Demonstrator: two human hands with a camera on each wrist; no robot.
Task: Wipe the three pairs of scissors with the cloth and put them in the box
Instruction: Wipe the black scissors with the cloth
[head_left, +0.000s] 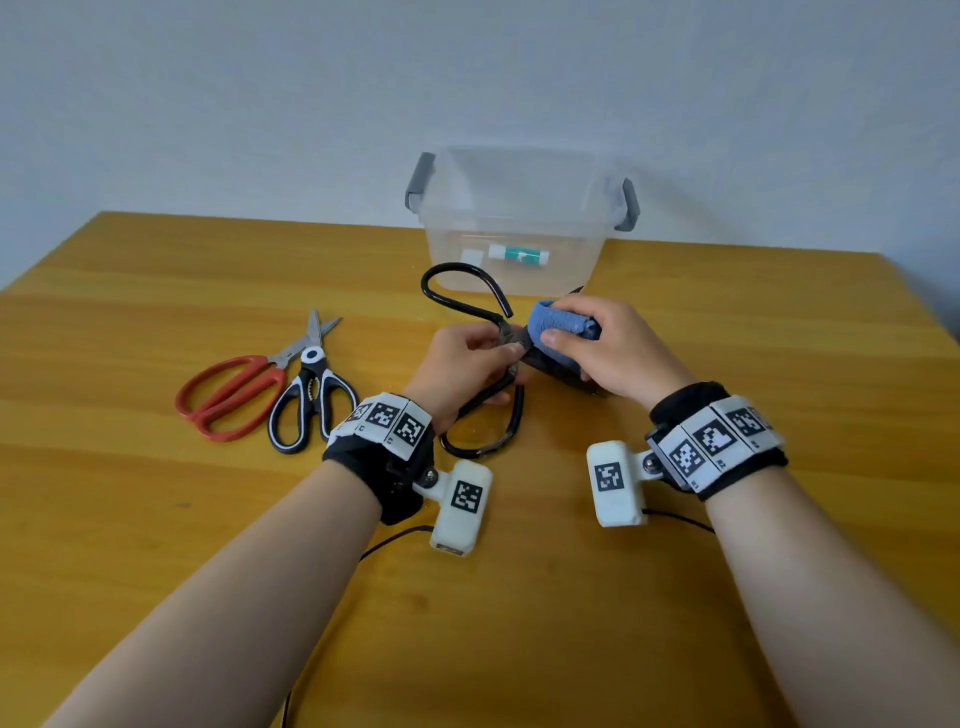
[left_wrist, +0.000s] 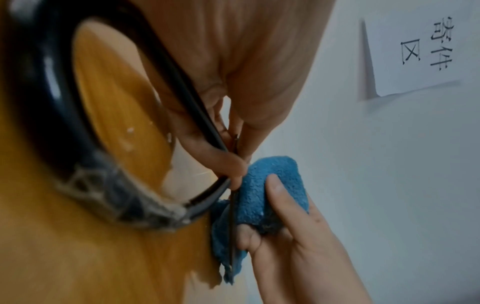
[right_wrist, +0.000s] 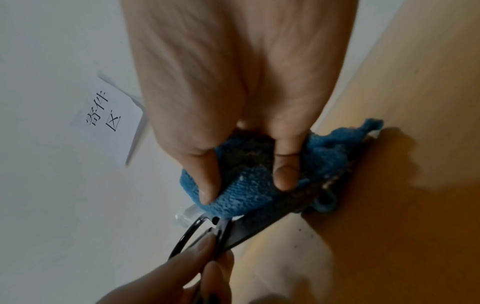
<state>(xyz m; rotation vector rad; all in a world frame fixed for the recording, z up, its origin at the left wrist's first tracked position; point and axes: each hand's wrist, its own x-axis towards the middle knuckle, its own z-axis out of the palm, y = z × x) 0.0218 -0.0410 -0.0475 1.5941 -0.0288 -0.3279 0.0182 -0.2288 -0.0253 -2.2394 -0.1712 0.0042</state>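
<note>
My left hand (head_left: 480, 358) pinches the black iron scissors (head_left: 467, 306) near their pivot, above the table's middle. Their big loop handles (left_wrist: 59, 115) curve up and down from my fingers. My right hand (head_left: 597, 348) grips the folded blue cloth (head_left: 563, 322) wrapped round the dark blades (right_wrist: 259, 228). In the right wrist view my thumb and a finger squeeze the cloth (right_wrist: 246, 193) over the blade. The red-handled scissors (head_left: 228, 395) and the black-and-white scissors (head_left: 311, 395) lie side by side on the table at the left. The clear box (head_left: 519, 223) stands behind my hands.
The box has grey latch handles (head_left: 628, 205) and holds a small green-and-white tube (head_left: 518, 254). The wooden table (head_left: 753, 322) ends at a pale wall behind the box. A paper sign (left_wrist: 420, 51) hangs on the wall.
</note>
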